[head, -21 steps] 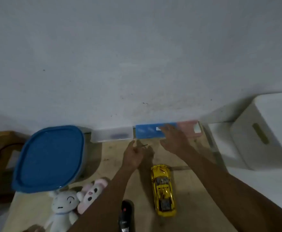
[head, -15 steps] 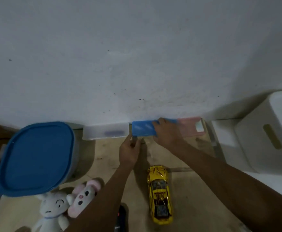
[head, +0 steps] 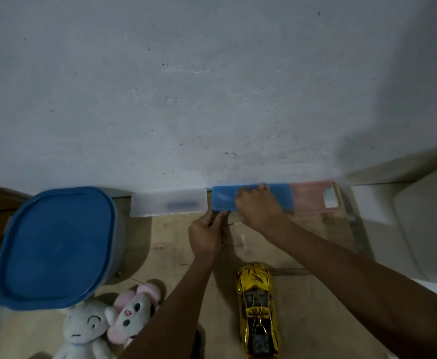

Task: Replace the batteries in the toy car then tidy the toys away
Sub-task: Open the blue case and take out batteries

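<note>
A gold toy car [head: 258, 310] lies on the wooden table in front of me, nose toward the wall. Against the wall stand three flat boxes: a clear one [head: 168, 202], a blue one [head: 223, 198] and a pink one [head: 313, 196]. My right hand [head: 258, 207] lies over the blue box with its fingers curled on the far edge. My left hand [head: 206, 235] is at the blue box's near left corner, fingers closed, pinching something small and dark that I cannot make out. Two plush toys, a white one [head: 82, 330] and a pink-eared one [head: 134, 312], lie at the lower left.
A large tub with a blue lid [head: 54, 246] stands at the left. A white bin [head: 424, 224] sits at the right, beyond the table's edge. A dark object [head: 196, 344] shows beneath my left forearm. The wall closes off the back.
My right hand has settled farther left onto the blue box and gripped its far edge. My left hand has moved up to the box's near corner. The view has shifted closer.
</note>
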A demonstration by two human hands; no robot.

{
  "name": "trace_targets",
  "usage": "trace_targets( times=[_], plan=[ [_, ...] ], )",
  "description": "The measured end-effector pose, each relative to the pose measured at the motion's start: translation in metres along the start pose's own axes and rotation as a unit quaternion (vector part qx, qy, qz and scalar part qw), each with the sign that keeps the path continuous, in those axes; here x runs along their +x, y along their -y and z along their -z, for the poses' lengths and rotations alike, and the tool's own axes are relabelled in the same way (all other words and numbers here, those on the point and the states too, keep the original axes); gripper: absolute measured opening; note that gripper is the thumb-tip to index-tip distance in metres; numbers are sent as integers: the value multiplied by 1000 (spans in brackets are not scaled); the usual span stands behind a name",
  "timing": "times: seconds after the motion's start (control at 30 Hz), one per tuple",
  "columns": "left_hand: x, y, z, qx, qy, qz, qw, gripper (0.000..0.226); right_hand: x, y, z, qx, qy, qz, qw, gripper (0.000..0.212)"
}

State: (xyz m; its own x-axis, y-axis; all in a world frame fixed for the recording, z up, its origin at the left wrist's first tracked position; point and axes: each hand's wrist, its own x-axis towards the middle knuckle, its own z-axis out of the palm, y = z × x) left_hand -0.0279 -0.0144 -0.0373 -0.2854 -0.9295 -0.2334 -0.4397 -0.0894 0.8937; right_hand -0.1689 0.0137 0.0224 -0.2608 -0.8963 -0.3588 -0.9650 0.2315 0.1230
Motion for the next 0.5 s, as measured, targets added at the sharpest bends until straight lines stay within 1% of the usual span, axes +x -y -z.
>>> trace_targets(
  times=[0.07,0.2,0.27,0.33,0.4,0.47,0.5],
  plan=[
    [0,1,0,6,1,-4,1000,18,-3,-6,9,23,-15,22,999,39],
    [-2,0,3,45,8,-36,998,24,-7,-24,29,45,-22,56,997,41],
    [-7,-1,3,68,7,-54,996,29,-10,-33,33,75,-35,49,995,40],
    [-12,-3,2,77,-2,-57,995,31,-10,-41,30,144,-64,21,987,39],
    [-14,-5,-2,65,-17,-29,997,30,-9,-45,24,198,-117,3,973,32],
    [-12,-9,-5,46,-36,21,998,36,-9,-46,13,212,-222,13,952,21],
    [-11,-9,-6,39,-44,38,998,36,-9,-46,7,200,-285,24,937,16]
  ],
)
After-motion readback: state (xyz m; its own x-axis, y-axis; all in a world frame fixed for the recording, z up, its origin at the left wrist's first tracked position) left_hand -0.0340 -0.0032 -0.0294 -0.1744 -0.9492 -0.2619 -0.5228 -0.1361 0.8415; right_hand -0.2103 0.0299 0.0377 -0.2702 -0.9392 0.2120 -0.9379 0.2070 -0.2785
